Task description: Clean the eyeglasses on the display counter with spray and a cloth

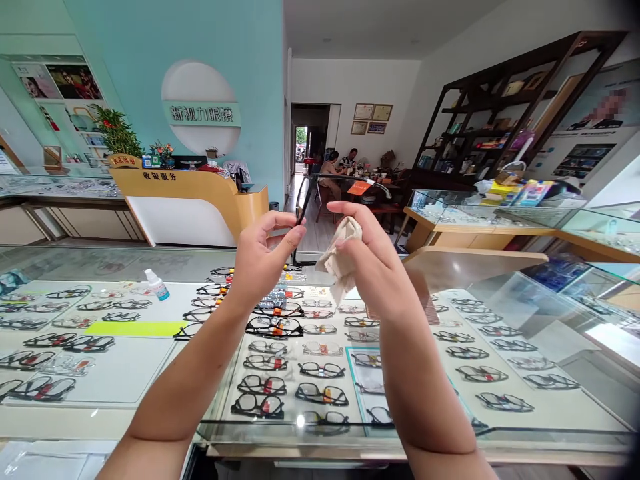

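Note:
Raised above the glass counter, my left hand pinches the dark frame of a pair of glasses between thumb and fingers. One temple of the glasses reaches right, with an orange tag on it. My right hand grips a crumpled beige cloth between thumb and fingers, just right of the glasses. Below both hands, rows of eyeglasses lie in the glass display case. A small white and blue spray bottle is on the left.
A wooden-topped reception desk is beyond the counter at left. More glass cases stand at the right, near a dark shelf unit. Two people sit at a table in the back.

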`<state>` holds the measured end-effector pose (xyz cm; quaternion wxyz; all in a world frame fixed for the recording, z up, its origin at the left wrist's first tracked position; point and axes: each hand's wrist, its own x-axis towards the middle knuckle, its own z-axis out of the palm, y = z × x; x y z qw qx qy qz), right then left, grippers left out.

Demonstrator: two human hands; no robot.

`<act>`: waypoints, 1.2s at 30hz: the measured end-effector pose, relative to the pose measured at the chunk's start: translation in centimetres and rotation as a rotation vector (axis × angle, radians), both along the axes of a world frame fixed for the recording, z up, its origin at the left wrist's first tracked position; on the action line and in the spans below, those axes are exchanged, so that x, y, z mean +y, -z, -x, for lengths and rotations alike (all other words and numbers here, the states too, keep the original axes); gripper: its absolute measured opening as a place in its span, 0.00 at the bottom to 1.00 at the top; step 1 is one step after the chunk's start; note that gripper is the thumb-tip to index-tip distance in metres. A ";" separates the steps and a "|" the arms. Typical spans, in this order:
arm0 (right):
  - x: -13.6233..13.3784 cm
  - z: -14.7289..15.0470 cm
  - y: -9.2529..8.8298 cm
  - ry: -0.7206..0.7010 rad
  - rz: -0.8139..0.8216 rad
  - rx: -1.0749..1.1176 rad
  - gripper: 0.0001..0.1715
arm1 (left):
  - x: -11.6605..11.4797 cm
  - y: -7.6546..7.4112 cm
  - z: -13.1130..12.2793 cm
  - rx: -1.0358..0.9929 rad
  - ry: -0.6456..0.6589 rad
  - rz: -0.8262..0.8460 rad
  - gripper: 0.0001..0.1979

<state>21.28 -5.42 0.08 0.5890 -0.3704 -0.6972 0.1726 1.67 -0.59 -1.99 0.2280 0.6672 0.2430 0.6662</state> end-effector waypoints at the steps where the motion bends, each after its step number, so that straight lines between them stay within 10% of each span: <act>1: -0.4 -0.2 -0.1 -0.001 -0.018 -0.004 0.22 | -0.2 -0.1 0.1 -0.005 0.029 0.010 0.18; 15: 2.2 -0.1 1.9 0.063 0.052 0.165 0.19 | -1.5 0.1 -0.3 0.282 0.506 0.159 0.17; 29: 0.9 0.4 2.4 -0.161 0.369 0.355 0.27 | -1.5 0.7 -1.1 0.132 0.533 0.451 0.24; 36: -0.8 1.1 5.0 0.228 -0.115 -0.039 0.11 | -0.6 1.2 -1.8 -0.073 0.365 0.437 0.24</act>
